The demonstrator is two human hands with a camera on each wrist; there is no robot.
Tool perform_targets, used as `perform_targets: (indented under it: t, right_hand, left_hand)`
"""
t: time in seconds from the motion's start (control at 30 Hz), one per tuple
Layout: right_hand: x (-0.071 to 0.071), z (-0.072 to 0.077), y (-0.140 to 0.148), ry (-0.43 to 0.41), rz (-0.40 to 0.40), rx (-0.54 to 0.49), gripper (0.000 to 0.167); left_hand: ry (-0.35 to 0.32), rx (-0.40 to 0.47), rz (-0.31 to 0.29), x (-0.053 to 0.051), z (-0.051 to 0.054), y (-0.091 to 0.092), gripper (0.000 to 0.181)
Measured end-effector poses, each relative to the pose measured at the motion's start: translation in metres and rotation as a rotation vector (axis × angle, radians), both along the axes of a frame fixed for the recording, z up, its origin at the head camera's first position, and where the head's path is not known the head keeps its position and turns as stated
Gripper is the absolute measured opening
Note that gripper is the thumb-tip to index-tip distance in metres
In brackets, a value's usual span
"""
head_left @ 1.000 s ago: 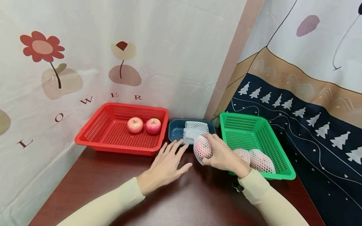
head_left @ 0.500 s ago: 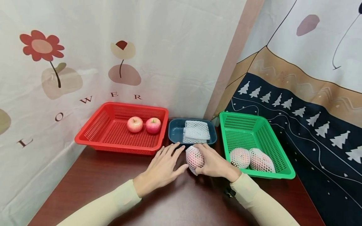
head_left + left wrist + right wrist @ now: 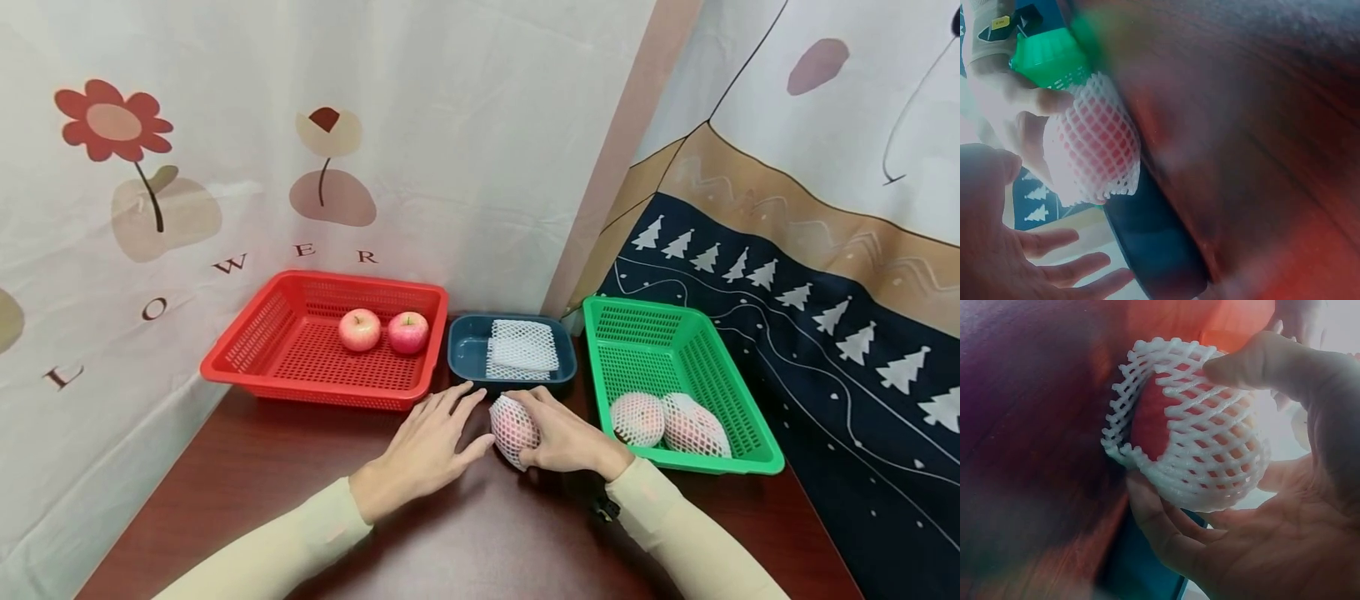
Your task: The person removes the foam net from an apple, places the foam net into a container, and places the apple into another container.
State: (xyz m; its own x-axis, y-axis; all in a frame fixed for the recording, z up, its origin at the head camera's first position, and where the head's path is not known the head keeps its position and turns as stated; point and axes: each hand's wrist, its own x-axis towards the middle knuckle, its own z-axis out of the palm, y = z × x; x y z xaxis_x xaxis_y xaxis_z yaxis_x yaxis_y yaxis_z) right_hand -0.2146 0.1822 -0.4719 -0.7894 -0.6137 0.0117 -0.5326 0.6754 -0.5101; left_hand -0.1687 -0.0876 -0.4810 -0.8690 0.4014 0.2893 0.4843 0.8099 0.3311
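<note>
My right hand grips an apple in a white foam net in front of the blue tray. Through the mesh the apple's red skin shows, and in the right wrist view one end of the net gapes around it. Thumb and fingers lie on opposite sides of the net. Just left of it, my left hand is spread with its fingers extended, apart from the apple and holding nothing. The left wrist view also shows the netted apple in the right hand, beyond the left fingers.
A red basket at the left holds two bare apples. The blue tray holds folded white foam nets. At the right, a green basket has two netted apples. Curtains hang behind the table.
My right hand has brought the netted apple left and toward me, away from the green basket, and is now nearly still. My left hand has shifted slightly toward me.
</note>
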Motion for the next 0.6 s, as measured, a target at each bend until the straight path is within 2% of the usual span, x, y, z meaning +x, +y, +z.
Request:
perform_targets:
  t: [0.2,0.33,0.47,0.6]
  right_hand:
    - [0.004,0.000,0.005,-0.048,0.017,-0.004,0.108]
    - [0.008,0.000,0.006,-0.057,-0.009,-0.025,0.111]
    - [0.013,-0.001,0.002,-0.050,-0.084,-0.066,0.112]
    - [0.019,-0.007,-0.005,-0.026,-0.195,-0.099,0.116]
  left_hand:
    - [-0.028,0.059,-0.019,-0.005,-0.004,-0.001,0.071]
    - [-0.056,0.111,-0.019,-0.009,-0.005,-0.002,0.066]
    - [-0.097,0.166,-0.019,-0.012,-0.006,-0.002,0.062]
    - [-0.128,0.222,-0.028,-0.014,-0.006,0.000,0.058]
